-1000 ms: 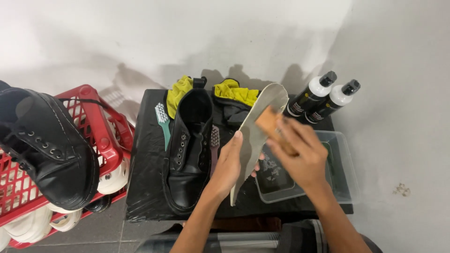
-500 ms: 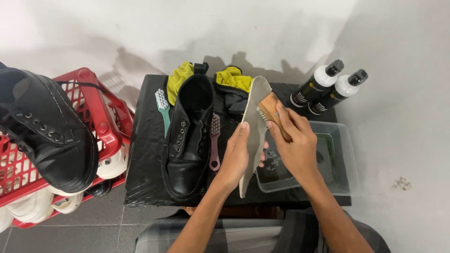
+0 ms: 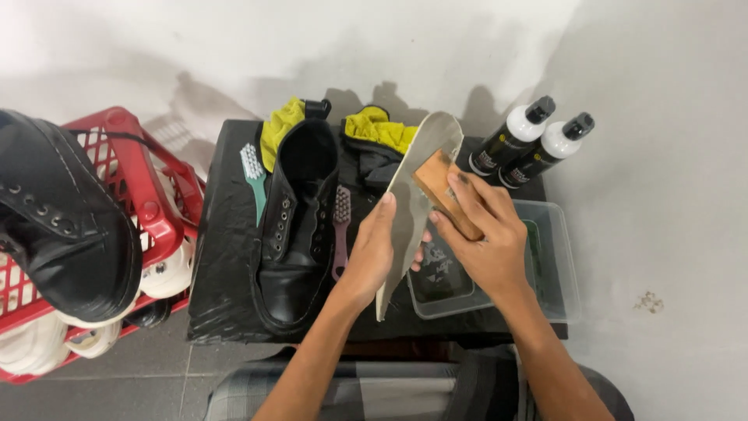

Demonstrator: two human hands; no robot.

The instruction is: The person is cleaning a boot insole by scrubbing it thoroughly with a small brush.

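Centrally in the head view, the left hand (image 3: 372, 248) grips a pale grey shoe insole (image 3: 411, 204) on edge, fingers wrapped around its rim. At two o'clock from it, the right hand (image 3: 483, 234) clasps a wooden brush block (image 3: 444, 191) against the insole. At nine o'clock, a black leather boot (image 3: 296, 226) stands on the black bench (image 3: 226, 257); a clear plastic tub (image 3: 557, 273) sits at three o'clock.
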